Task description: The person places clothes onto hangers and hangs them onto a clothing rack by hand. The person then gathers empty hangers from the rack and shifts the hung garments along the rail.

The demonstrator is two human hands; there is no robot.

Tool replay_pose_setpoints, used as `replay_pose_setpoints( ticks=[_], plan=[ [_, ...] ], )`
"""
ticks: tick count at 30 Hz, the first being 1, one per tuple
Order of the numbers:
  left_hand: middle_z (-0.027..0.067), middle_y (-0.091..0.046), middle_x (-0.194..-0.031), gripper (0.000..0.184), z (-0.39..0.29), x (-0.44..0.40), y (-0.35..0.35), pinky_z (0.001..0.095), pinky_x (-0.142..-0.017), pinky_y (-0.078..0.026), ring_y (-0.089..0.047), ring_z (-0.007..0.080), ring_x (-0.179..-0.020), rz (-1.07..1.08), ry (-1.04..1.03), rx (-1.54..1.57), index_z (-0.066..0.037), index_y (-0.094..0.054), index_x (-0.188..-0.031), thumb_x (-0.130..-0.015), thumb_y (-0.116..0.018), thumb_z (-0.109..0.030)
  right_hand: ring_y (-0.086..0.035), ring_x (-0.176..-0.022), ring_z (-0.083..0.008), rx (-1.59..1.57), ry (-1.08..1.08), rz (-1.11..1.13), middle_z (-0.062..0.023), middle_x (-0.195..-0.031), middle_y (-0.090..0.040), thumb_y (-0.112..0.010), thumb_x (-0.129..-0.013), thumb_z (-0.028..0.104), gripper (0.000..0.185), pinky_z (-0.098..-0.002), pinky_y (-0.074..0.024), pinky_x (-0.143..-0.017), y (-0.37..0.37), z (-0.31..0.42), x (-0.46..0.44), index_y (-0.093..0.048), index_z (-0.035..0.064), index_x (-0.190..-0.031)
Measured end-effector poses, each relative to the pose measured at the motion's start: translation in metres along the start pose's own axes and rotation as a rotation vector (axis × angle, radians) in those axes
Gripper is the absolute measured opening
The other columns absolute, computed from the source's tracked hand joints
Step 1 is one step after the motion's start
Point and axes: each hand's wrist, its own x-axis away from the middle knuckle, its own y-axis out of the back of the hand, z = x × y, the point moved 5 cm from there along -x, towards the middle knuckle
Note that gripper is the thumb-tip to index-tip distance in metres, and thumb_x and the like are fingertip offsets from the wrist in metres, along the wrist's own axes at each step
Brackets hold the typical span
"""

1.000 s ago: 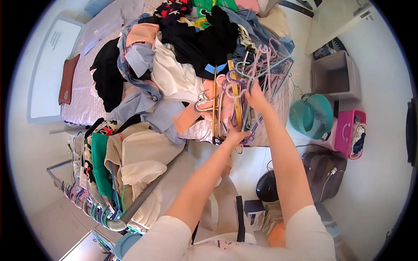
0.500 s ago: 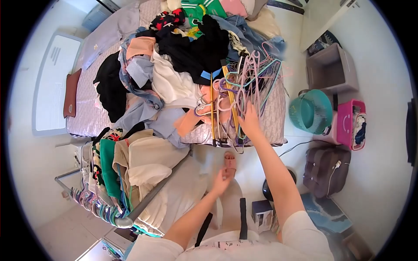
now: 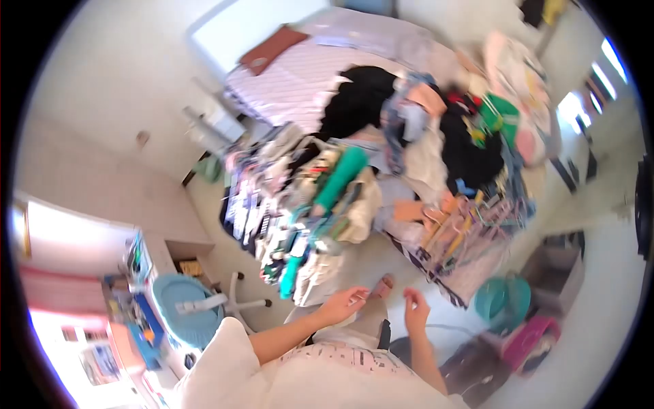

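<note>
My left hand (image 3: 344,305) hovers before my body, fingers loosely apart and nothing in them. Beside it my right hand (image 3: 417,310) is raised, its fingers slightly bent and holding nothing visible. Beyond the right hand, a heap of clothes hangers (image 3: 470,225) lies on the near corner of the bed (image 3: 286,99). Closest to my left hand is the row of hanging clothes (image 3: 340,180) on a rack, with a green garment among them. Black, white, peach and denim clothes (image 3: 426,160) are piled on the bed. Motion blur softens much of the view.
At right on the floor stand a teal basket (image 3: 503,303), a grey bin (image 3: 555,269), a pink basket (image 3: 531,344) and a dark padded case (image 3: 477,368). A blue swivel chair (image 3: 184,310) is at left by a cluttered desk. A brown cushion (image 3: 272,49) lies on the bed.
The view has swung left, bringing the chair and desk into sight. My right hand has come away from the hangers and back toward my body. My left hand has risen slightly.
</note>
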Motion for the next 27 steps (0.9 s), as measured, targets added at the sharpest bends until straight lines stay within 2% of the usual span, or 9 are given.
replay_pose_setpoints(
  ticks=[4,6,8,11,16,18,21,24,27],
  plan=[
    [0.0098,-0.064,-0.097,0.030,-0.042,0.063,0.087,0.0317,-0.079,-0.050,-0.062,0.0227,-0.088,-0.385,-0.294,-0.117,-0.006,-0.060,-0.112,-0.083,-0.065,-0.012,-0.062,-0.085,-0.0190,-0.091,0.116,0.304,-0.0102,-0.094,-0.065,-0.058,-0.085,0.006,0.019,-0.0296,-0.0479,-0.078,-0.084,0.105,0.034,-0.061,0.0022,-0.104],
    [0.0091,-0.063,-0.097,0.038,-0.066,0.088,0.132,0.0361,-0.080,-0.045,-0.059,0.0272,-0.089,-0.609,-0.488,-0.531,-0.007,-0.061,-0.108,-0.073,-0.072,-0.014,-0.061,-0.092,-0.0207,-0.108,0.118,0.400,-0.0123,-0.103,-0.064,-0.060,-0.085,0.009,0.026,-0.0299,-0.0469,-0.081,-0.129,0.130,0.039,-0.059,0.0009,-0.109],
    [0.0086,-0.060,-0.102,0.041,-0.060,0.100,0.170,0.0389,-0.081,-0.039,-0.056,0.0273,-0.095,-0.716,-0.493,-0.632,-0.006,-0.059,-0.106,-0.069,-0.074,-0.015,-0.055,-0.103,-0.0249,-0.243,0.245,0.092,-0.0176,-0.117,-0.056,-0.066,-0.083,0.016,0.043,-0.0315,-0.0434,-0.087,-0.164,0.140,0.032,-0.050,-0.0034,-0.118],
    [0.0085,-0.057,-0.110,0.047,-0.026,0.102,0.231,0.0393,-0.084,-0.038,-0.053,0.0270,-0.101,-0.889,-0.481,-0.571,-0.007,-0.056,-0.112,-0.068,-0.073,-0.009,-0.051,-0.107,-0.0274,0.019,0.106,-0.003,-0.0198,-0.122,-0.050,-0.070,-0.081,0.021,0.055,-0.0331,-0.0402,-0.091,-0.198,0.121,0.004,-0.044,-0.0056,-0.123],
    [0.0136,-0.050,-0.120,0.055,-0.029,0.069,0.391,0.0458,-0.092,-0.036,-0.046,0.0341,-0.113,-0.928,-0.610,-0.812,-0.008,-0.052,-0.121,-0.067,-0.056,0.003,-0.055,-0.099,-0.0228,-0.115,0.046,-0.188,-0.0153,-0.112,-0.057,-0.073,-0.079,0.024,0.062,-0.0316,-0.0430,-0.087,-0.201,0.188,-0.014,-0.043,-0.0061,-0.125],
    [0.0124,-0.042,-0.132,0.064,-0.073,0.029,0.483,0.0525,-0.097,-0.033,-0.034,0.0369,-0.127,-0.955,-0.511,-1.140,-0.012,-0.043,-0.131,-0.069,-0.053,0.002,-0.056,-0.098,-0.0210,-0.281,-0.016,-0.230,-0.0144,-0.112,-0.058,-0.074,-0.078,0.024,0.066,-0.0305,-0.0437,-0.086,-0.211,0.191,-0.001,-0.042,-0.0067,-0.127],
    [0.0133,-0.035,-0.141,0.064,-0.063,-0.040,0.561,0.0644,-0.100,-0.028,-0.021,0.0431,-0.135,-0.927,-0.228,-1.172,-0.015,-0.040,-0.135,-0.074,-0.059,-0.005,-0.057,-0.098,-0.0186,-0.352,-0.105,-0.276,-0.0138,-0.113,-0.059,-0.076,-0.076,0.026,0.072,-0.0287,-0.0449,-0.084,-0.207,0.193,-0.003,-0.040,-0.0080,-0.129],
    [0.0144,-0.046,-0.129,0.050,-0.059,-0.075,0.594,0.0654,-0.099,-0.029,-0.025,0.0474,-0.132,-0.663,-0.150,-1.338,-0.008,-0.047,-0.123,-0.076,-0.064,-0.012,-0.058,-0.100,-0.0204,-0.206,-0.188,-0.302,-0.0161,-0.116,-0.059,-0.079,-0.072,0.031,0.079,-0.0298,-0.0447,-0.087,-0.206,0.180,-0.010,-0.039,-0.0072,-0.129],
    [0.0122,-0.050,-0.114,0.037,-0.052,-0.099,0.597,0.0601,-0.103,-0.029,-0.039,0.0382,-0.125,-0.798,-0.238,-1.527,-0.001,-0.054,-0.112,-0.076,-0.062,-0.010,-0.060,-0.099,-0.0220,-0.133,-0.184,-0.134,-0.0166,-0.111,-0.061,-0.080,-0.071,0.033,0.078,-0.0305,-0.0452,-0.086,-0.209,0.192,-0.018,-0.042,-0.0074,-0.125]
  ],
)
